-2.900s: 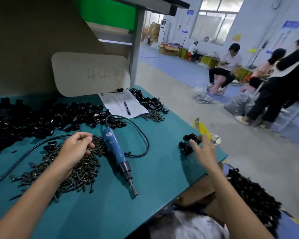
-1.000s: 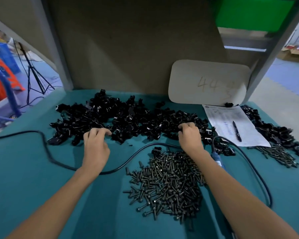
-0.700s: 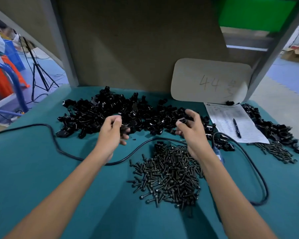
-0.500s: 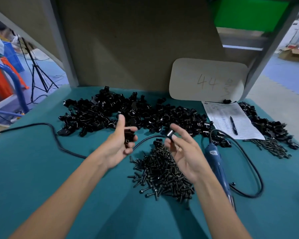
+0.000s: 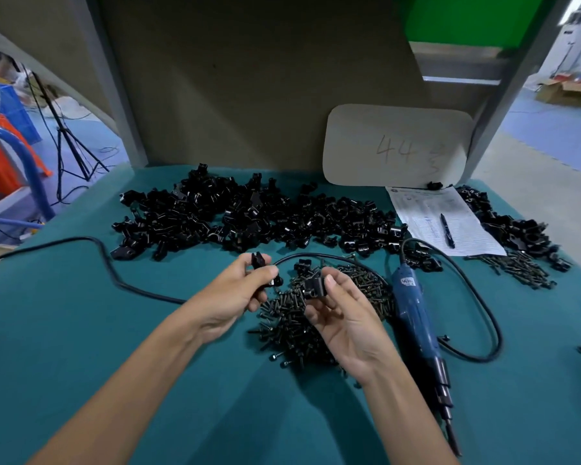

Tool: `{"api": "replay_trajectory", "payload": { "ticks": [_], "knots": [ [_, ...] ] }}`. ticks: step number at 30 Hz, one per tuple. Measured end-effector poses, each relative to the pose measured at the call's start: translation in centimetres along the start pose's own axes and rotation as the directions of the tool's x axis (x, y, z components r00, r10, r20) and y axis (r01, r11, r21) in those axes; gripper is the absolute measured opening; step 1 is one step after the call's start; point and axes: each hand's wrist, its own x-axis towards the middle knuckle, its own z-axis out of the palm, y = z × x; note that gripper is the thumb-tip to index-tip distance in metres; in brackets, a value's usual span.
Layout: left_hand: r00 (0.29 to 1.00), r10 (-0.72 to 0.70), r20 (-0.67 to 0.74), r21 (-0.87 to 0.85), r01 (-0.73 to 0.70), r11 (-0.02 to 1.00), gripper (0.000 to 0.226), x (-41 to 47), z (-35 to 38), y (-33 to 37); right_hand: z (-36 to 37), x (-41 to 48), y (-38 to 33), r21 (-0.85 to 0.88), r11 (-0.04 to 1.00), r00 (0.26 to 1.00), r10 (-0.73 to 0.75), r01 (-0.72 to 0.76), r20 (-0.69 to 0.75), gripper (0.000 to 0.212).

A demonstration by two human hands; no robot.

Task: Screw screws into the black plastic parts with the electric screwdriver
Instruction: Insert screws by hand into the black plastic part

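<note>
While the left hand (image 5: 239, 293) pinches one small black part (image 5: 258, 261) and the right hand (image 5: 346, 317) grips a second part (image 5: 314, 286), both hover over the screw heap (image 5: 292, 333). Just right of the right hand — the nearer one — the screwdriver (image 5: 416, 317) lies on the table, its bit pointing towards the person. A parts pile (image 5: 249, 216) sits beyond (the held parts' screw holes are hard to make out).

We see glossy black plastic parts (image 5: 249, 216), dull dark metal screws (image 5: 284, 318), matt teal table cover (image 5: 81, 330), smooth blue plastic screwdriver (image 5: 413, 313), white paper sheet (image 5: 426, 209).
</note>
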Motion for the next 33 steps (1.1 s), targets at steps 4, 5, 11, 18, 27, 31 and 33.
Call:
{"api": "replay_trajectory", "payload": {
  "ticks": [4,5,11,18,27,31,33],
  "knots": [
    [0.998,-0.052,0.033,-0.114,0.055,0.992,0.025,-0.4,0.0,0.2,-0.1,-0.1,0.4,0.097,0.995,0.999,0.016,-0.013,-0.031,0.017],
    [0.998,-0.057,0.034,-0.147,0.062,0.987,0.029,-0.4,0.0,0.2,-0.1,-0.1,0.5,0.125,0.992,0.999,0.021,-0.015,-0.044,0.018],
    [0.996,-0.051,0.068,-0.377,0.073,0.923,0.026,-0.7,-0.1,0.0,0.1,-0.4,1.1,0.233,0.971,0.998,0.056,-0.045,-0.040,0.029],
    [0.966,0.059,0.253,-0.497,0.078,0.864,0.041,-1.8,-0.6,0.2,0.1,-0.4,1.6,0.027,1.000,0.999,-0.009,0.010,-0.031,0.012],
    [1.000,-0.001,0.000,-0.311,0.001,0.951,0.043,-1.9,0.0,-0.2,-0.3,-0.8,2.0,-0.543,0.839,0.984,-0.121,0.033,-0.127,0.027],
    [0.999,-0.002,0.037,-0.403,0.017,0.915,0.034,-1.7,0.0,-0.2,-0.5,-0.7,1.7,-0.590,0.807,0.992,-0.063,-0.015,-0.110,0.012],
    [0.998,-0.017,0.068,-0.390,0.042,0.920,0.034,-1.7,-0.2,-0.1,-0.4,-0.9,1.4,-0.561,0.827,0.997,-0.008,-0.039,-0.081,0.017]
  ]
}}
